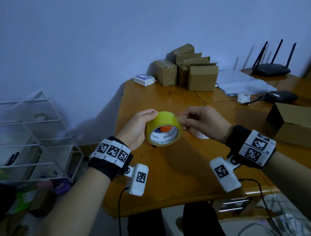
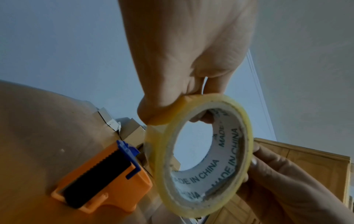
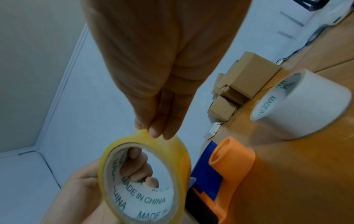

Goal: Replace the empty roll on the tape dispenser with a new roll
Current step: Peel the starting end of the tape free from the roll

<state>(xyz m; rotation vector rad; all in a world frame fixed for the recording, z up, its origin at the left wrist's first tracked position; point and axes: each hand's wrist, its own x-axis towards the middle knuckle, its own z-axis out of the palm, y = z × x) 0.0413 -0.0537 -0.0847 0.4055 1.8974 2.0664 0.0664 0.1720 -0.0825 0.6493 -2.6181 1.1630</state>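
Observation:
My left hand (image 1: 151,116) grips a yellow tape roll (image 1: 162,121) above the wooden table, thumb on the outer face and fingers through its white core printed "MADE IN CHINA". My right hand (image 1: 184,120) pinches at the roll's outer layer on its upper right side. In the right wrist view its fingertips (image 3: 155,130) rest on the yellow tape roll (image 3: 180,153). The left wrist view shows the left hand (image 2: 168,100) on the roll's (image 2: 162,166) rim. The orange and blue tape dispenser (image 3: 229,159) (image 2: 99,181) lies on the table just behind the roll, its spool bare. A white empty roll (image 3: 298,106) (image 1: 199,135) stands beside it.
Several cardboard boxes (image 1: 188,70) stand at the table's (image 1: 171,179) far edge, with a white device (image 1: 143,80) beside them. Papers (image 1: 241,84), a black router (image 1: 271,69) and an open carton (image 1: 296,123) sit to the right. A white wire rack (image 1: 28,136) stands left of the table.

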